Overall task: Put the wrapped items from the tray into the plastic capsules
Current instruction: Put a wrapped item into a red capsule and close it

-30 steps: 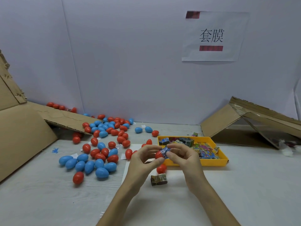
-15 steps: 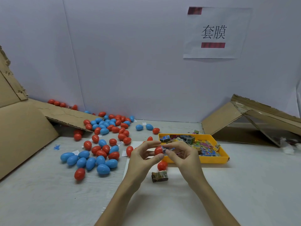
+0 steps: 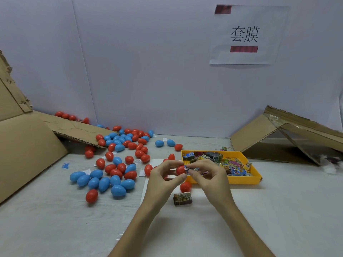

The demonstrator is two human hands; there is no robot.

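My left hand (image 3: 163, 179) pinches a red capsule half (image 3: 180, 170) between thumb and fingers, in front of the yellow tray (image 3: 241, 179). My right hand (image 3: 209, 175) pinches a blue-patterned wrapped item (image 3: 191, 169) and holds it against the open end of that half. Another red capsule half (image 3: 185, 186) lies on the table below my hands. A brownish wrapped item (image 3: 182, 199) lies just in front of it. The tray holds several colourful wrapped items (image 3: 232, 166).
Several red and blue egg-shaped capsules (image 3: 115, 164) are scattered over the left of the table. Cardboard sheets (image 3: 27, 151) lean at the left, and a folded cardboard piece (image 3: 278, 138) lies at the right. A paper sign (image 3: 245, 34) hangs on the back wall.
Both hands stay together at the tray's front edge and have shifted only slightly. The wrapped item stays at the capsule half's mouth. The view has tilted slightly.
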